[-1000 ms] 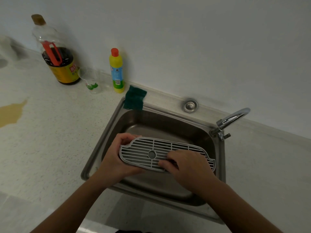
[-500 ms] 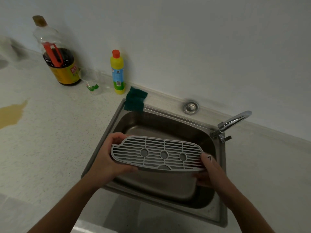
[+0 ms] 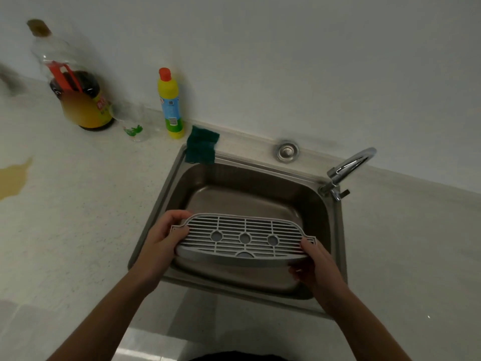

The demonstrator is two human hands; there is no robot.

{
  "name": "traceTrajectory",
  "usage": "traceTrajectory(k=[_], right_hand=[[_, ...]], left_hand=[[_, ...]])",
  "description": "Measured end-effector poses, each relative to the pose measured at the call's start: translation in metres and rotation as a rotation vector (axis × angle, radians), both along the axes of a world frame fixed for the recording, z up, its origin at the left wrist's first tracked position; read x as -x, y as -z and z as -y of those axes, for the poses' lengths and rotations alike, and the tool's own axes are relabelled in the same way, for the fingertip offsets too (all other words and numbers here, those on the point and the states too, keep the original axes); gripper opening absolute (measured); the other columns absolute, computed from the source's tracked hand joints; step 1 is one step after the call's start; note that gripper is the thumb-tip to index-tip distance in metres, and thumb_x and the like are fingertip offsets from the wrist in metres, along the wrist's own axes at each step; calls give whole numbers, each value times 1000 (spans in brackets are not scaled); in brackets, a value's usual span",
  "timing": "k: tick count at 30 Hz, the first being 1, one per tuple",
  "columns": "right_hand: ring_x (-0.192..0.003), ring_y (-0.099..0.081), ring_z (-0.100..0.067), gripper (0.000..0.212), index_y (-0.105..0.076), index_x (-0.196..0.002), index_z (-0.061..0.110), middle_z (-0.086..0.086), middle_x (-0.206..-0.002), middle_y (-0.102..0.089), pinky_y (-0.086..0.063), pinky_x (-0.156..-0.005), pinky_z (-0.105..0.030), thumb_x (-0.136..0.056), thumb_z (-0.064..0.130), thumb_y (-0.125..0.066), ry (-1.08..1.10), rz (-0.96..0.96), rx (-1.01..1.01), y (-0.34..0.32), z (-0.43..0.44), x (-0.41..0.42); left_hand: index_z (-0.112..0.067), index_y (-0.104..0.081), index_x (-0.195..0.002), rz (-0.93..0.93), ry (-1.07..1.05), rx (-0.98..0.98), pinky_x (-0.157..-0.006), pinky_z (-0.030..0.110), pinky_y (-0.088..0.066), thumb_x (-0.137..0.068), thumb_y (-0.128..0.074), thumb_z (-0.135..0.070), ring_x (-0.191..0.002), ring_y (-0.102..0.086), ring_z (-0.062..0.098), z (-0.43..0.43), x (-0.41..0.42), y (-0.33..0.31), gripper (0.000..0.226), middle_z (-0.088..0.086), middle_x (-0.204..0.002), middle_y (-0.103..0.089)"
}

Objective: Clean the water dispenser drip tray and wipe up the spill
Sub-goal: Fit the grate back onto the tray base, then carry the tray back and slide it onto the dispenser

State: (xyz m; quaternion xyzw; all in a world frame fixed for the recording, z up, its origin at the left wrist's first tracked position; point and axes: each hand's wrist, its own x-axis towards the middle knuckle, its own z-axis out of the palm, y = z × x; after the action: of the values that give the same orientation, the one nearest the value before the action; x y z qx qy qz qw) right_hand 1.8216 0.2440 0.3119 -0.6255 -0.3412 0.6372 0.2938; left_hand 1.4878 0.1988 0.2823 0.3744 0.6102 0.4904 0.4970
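The drip tray (image 3: pixel 243 239) is held level over the sink (image 3: pixel 166 194) — left hand (image 3: pixel 158 243) clamped on its left end, right hand (image 3: pixel 316 267) on its right end. Step in hand: washing. Next move likely calls for freeing one hand to reach the tap (image 3: pixel 348 165), beyond the right fingers.

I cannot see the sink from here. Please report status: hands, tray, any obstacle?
Left hand and right hand each grip one end of tray. Tray held level over sink. Spill not wiped. Nothing in the way.
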Motion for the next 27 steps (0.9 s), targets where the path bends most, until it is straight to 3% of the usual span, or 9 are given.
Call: traceTrajectory(k=[3,5,7,14,17,27], right_hand=[[-88,-70,-26,26,-68,-115,19,-12,-105,-77,-56,-72,-36,-103,35,-52,-14,-49,-24,3,4,4],[-89,-70,-25,22,-71,-110,26,-10,-107,-77,-56,-73,-37,-103,37,-52,-75,-65,-43,6,3,11],[-90,-70,-25,20,-73,-102,31,-12,-109,-75,-55,-74,-39,-103,35,-53,-140,-90,-48,10,3,22],[-88,-75,-19,20,-75,-105,32,-4,-108,-79,-58,-67,-33,-102,30,-56,-423,-258,53,37,23,99],[-71,-70,-19,25,-77,-92,34,-7,-94,-77,-57,-60,-32,-103,31,-55,-595,-296,88,36,50,144],[-63,-67,-24,18,-72,-89,25,-12,-84,-74,-55,-54,-33,-101,31,-59,-1088,-224,41,18,178,306]], left_hand=[[-28,-69,-119,76,-181,53,-80,42,-63,-98,-65,-25,-103,-75,25,24,-5,-2,21,1,-116,-75],[-14,-67,-123,229,-357,120,-87,50,-60,-97,-66,-18,-105,-72,34,42,-7,-7,26,17,-116,-74],[-3,-67,-124,327,-476,156,-93,49,-56,-100,-61,-17,-105,-70,36,66,-8,-14,28,27,-119,-71],[-9,-74,-115,212,-810,169,-82,40,-64,-102,-59,-26,-101,-75,30,183,6,-34,25,19,-110,-77],[-12,-74,-114,157,-961,162,-78,37,-64,-103,-58,-27,-99,-75,30,242,16,-44,24,18,-108,-77],[-13,-74,-110,165,-1397,78,-76,38,-64,-104,-58,-27,-101,-75,32,441,59,-37,22,17,-107,-78]])
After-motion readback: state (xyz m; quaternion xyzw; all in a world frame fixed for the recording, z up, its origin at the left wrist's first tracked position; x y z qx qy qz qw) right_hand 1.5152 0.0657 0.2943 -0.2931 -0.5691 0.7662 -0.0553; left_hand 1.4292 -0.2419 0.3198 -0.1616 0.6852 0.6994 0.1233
